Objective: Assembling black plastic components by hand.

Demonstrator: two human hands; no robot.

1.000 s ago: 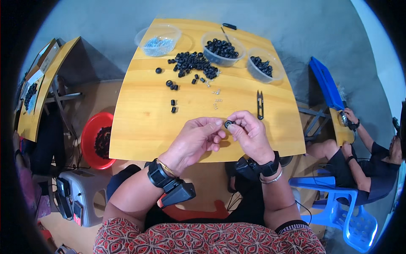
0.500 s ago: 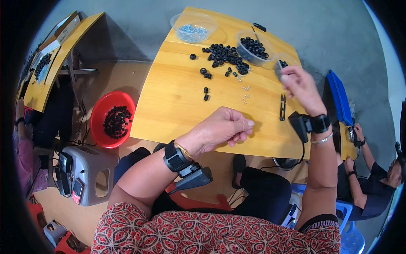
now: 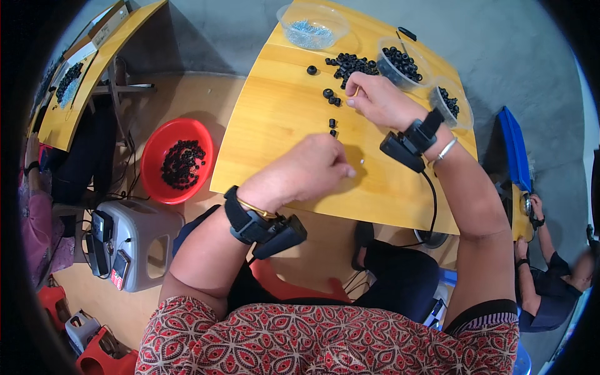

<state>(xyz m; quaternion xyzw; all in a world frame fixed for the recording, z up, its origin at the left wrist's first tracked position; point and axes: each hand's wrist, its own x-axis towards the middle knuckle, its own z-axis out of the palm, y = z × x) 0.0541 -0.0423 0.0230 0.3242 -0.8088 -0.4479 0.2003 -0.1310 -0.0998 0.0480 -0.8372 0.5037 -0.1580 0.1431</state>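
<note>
My left hand [image 3: 306,172] hovers over the near part of the wooden table [image 3: 250,144] with its fingers curled in; whether anything is inside is hidden. My right hand [image 3: 387,103] is closed in a pinch beside the scattered black pieces, and what its fingertips hold is too small to make out. Left of those fingertips lie a few small black round pieces [image 3: 329,94] and two black cylinders [image 3: 332,123]. Beyond the right hand spreads a pile of such pieces [image 3: 351,64], partly covered by it. A tiny pale bit [image 3: 362,162] shows between my hands.
At the table's back stand a clear bowl of pale blue bits [image 3: 309,34] and a clear tub of black pieces [image 3: 403,65], with a smaller tub [image 3: 451,103] at right. A red basin [image 3: 150,162] stands left, beside a grey stool [image 3: 134,219]. Co-workers sit on either side.
My right hand has swung left from the smaller tub to beside the scattered black pieces. My left hand has moved slightly left. The snips at the right are now hidden behind my right hand and wrist.
</note>
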